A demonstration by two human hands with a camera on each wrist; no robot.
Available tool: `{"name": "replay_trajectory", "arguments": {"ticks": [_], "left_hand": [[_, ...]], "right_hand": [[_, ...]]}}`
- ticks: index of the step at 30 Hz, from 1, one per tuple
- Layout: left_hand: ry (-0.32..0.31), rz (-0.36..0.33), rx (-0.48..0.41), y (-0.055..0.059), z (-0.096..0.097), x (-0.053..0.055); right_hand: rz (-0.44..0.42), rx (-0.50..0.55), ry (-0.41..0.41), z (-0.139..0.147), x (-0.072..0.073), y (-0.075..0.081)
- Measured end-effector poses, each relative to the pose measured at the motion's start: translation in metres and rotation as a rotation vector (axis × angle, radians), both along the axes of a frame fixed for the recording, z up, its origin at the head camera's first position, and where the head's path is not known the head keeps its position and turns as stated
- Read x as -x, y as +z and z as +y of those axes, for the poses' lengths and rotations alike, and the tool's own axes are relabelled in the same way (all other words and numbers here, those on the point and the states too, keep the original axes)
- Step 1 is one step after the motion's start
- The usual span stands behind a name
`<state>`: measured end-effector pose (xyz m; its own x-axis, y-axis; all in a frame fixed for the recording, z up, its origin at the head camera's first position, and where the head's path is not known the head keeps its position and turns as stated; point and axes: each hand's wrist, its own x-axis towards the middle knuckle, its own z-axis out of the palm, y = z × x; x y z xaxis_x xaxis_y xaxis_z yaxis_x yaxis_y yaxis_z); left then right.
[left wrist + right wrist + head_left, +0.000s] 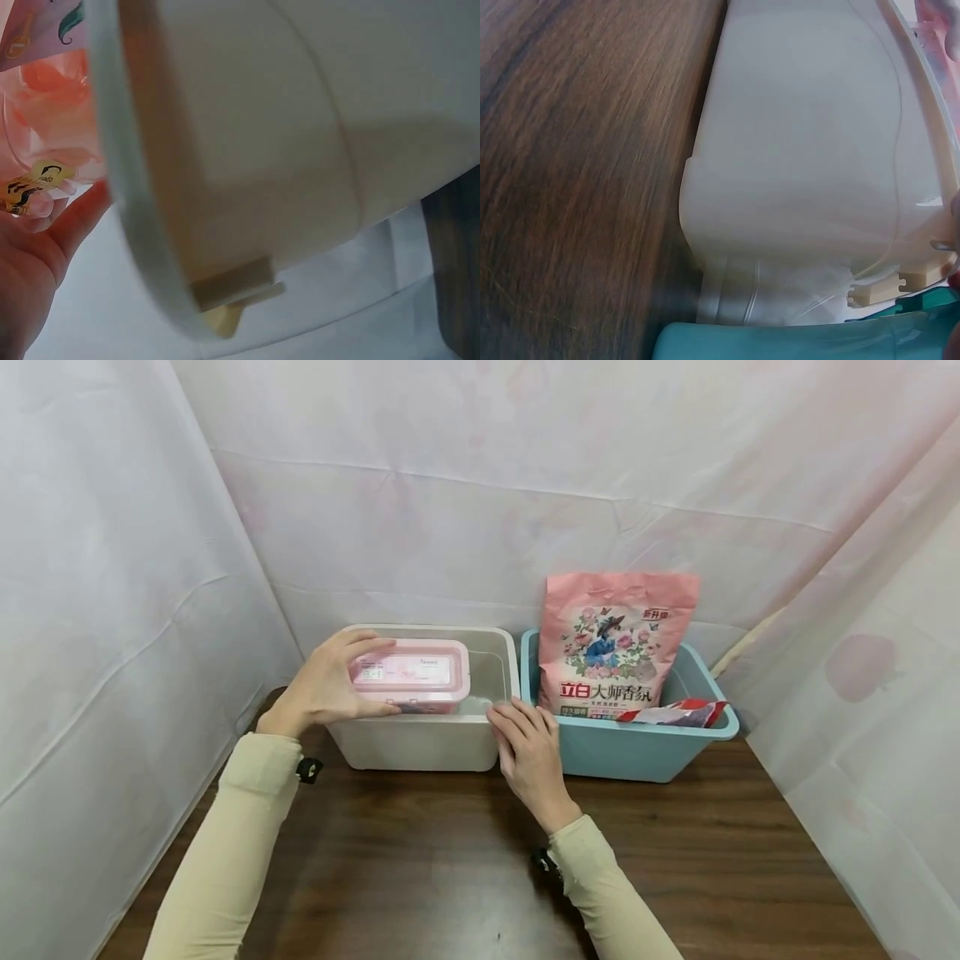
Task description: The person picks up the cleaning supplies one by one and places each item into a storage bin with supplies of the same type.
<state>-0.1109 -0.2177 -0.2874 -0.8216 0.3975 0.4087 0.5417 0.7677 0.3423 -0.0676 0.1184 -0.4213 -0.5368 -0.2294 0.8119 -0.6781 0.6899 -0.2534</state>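
Observation:
A pink-lidded plastic box is at the left part of a white bin, its lid about level with the bin's rim. My left hand holds the box by its left end, fingers over the back and thumb along the front. In the left wrist view the clear peach-pink side of the box shows beyond the bin's rim. My right hand rests its fingertips on the front right corner of the white bin's rim and holds nothing. How deep the box reaches is hidden by the bin's front wall.
Close on the right stands a light-blue bin. It holds an upright pink laundry powder bag and a red-and-white packet. Both bins stand on a dark wooden table, with pale cloth curtains behind and at the sides.

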Motion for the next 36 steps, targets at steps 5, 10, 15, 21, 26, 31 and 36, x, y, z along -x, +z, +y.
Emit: {"name": "replay_trajectory", "arguments": {"ticks": [5, 10, 15, 21, 26, 31, 36], "left_hand": [[-0.016, -0.038, -0.003, -0.01, 0.001, 0.0], [0.014, -0.103, 0.03, -0.016, 0.0, 0.001], [0.015, -0.123, 0.027, -0.026, -0.001, 0.002], [-0.001, -0.132, 0.012, -0.032, -0.004, 0.007], [0.006, -0.179, -0.002, -0.032, -0.003, 0.008], [0.0, -0.193, 0.013, -0.033, -0.003, 0.008], [-0.004, -0.202, 0.017, -0.034, -0.003, 0.009]], "right_hand": [[-0.023, 0.009, 0.011, 0.001, -0.003, -0.001], [-0.034, 0.008, 0.011, 0.001, -0.002, 0.0], [-0.033, 0.012, 0.005, 0.0, -0.003, -0.001], [-0.028, 0.03, 0.008, -0.001, -0.003, -0.001], [-0.017, 0.044, 0.007, -0.002, -0.003, 0.0], [-0.004, 0.065, 0.005, -0.003, -0.003, -0.001], [-0.004, 0.088, 0.009, -0.004, -0.003, 0.0]]}}
